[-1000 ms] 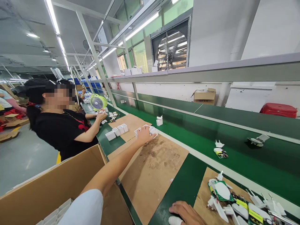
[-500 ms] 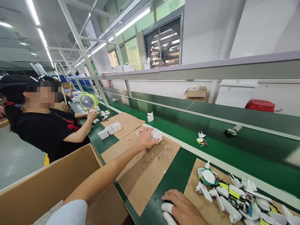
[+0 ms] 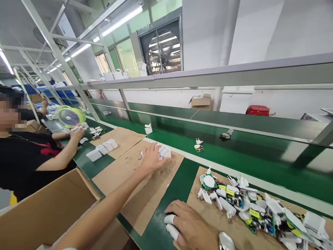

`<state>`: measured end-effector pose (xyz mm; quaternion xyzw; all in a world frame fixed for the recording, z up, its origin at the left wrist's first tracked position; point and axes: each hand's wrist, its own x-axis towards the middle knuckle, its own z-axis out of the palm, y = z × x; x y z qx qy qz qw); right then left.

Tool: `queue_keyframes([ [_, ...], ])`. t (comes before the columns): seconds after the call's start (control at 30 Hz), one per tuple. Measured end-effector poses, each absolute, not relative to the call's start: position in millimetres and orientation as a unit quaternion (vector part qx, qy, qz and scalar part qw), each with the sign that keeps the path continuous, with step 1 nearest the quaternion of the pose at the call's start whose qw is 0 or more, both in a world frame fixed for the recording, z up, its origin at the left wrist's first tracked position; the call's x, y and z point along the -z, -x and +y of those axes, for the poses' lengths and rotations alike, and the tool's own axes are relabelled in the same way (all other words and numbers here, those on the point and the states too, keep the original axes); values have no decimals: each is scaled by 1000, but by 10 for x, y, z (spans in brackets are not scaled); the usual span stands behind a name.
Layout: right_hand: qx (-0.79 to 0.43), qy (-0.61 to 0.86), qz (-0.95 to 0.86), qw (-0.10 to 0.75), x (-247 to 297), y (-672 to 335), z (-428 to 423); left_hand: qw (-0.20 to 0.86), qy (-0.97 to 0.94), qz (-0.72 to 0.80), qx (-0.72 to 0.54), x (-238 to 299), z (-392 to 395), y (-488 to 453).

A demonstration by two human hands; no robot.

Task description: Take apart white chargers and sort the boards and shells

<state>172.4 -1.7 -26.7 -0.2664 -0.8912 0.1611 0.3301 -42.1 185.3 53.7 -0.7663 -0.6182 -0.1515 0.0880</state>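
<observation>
My left hand (image 3: pixel 151 158) reaches out over a brown cardboard mat (image 3: pixel 145 194) and lies with fingers spread on a small cluster of white charger housings (image 3: pixel 163 151) at the mat's far corner. My right hand (image 3: pixel 191 225) rests flat at the near edge of a second mat (image 3: pixel 223 222). White cots cover two of its fingertips, and a wristwatch (image 3: pixel 225 240) shows at the wrist. Just right of that hand lies a pile of plug pieces and green circuit boards (image 3: pixel 239 199).
A green conveyor belt (image 3: pixel 249 154) carries a plug with a board (image 3: pixel 199 146), another part (image 3: pixel 226 134) and a white housing (image 3: pixel 148 128). At the left, a co-worker in black handles parts near a green fan (image 3: pixel 68 116) and a row of housings (image 3: pixel 102 149). An open cardboard box (image 3: pixel 44 208) stands lower left.
The view has swung to the right, bringing more of the parts pile and my right hand into sight. My left hand stays on the white housings.
</observation>
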Motion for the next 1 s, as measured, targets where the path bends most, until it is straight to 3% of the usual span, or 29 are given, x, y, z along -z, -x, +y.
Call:
queue_keyframes([
  [0.2, -165, 260, -892, 332, 336, -1718, 26, 141, 797, -551, 205, -560, 1504, 692],
  [0.37, -145, 257, -903, 313, 346, -1720, 58, 125, 833, -469, 266, -490, 1361, 676],
  [0.6, -127, 267, -914, 278, 260, -1717, 71, -29, 907, -306, 288, -455, 952, 158],
  [0.8, -132, 278, -912, 271, 268, -1701, 76, -178, 901, -319, 235, -569, 921, 35],
  [1.0, -104, 237, -913, 314, 581, -1672, 124, -245, 868, -355, 247, -743, 1174, -105],
])
